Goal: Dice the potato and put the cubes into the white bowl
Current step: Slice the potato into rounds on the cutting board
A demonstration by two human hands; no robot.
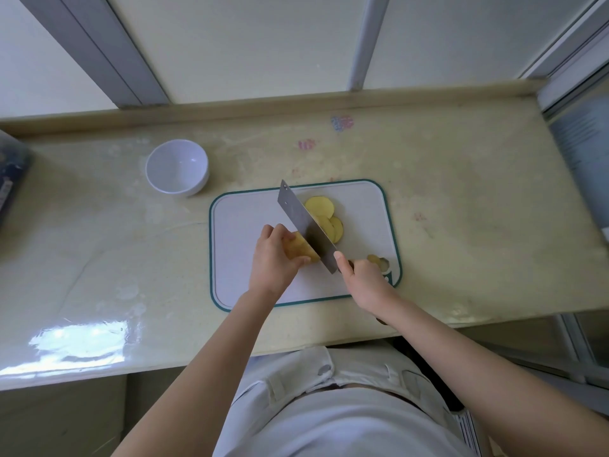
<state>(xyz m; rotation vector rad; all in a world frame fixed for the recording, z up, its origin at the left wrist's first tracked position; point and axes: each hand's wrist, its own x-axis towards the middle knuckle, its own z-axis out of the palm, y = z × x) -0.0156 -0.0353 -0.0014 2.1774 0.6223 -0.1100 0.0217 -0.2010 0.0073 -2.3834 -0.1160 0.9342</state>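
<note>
A white cutting board (pixel 244 212) with a green rim lies on the counter. My left hand (pixel 273 258) grips the uncut part of the potato (pixel 298 247) on the board. My right hand (pixel 361 275) holds the handle of a cleaver (pixel 304 225), its forefinger laid along the blade's back. The blade stands against the potato's cut face. Several round yellow slices (pixel 324 214) lie fanned beyond the blade. A small potato scrap (pixel 379 260) sits near my right hand. The white bowl (pixel 176 166) stands empty to the board's upper left.
The beige counter (pixel 461 209) runs to a raised back ledge under a window. A dark object (pixel 10 179) sits at the far left edge. The counter's front edge is close to my body.
</note>
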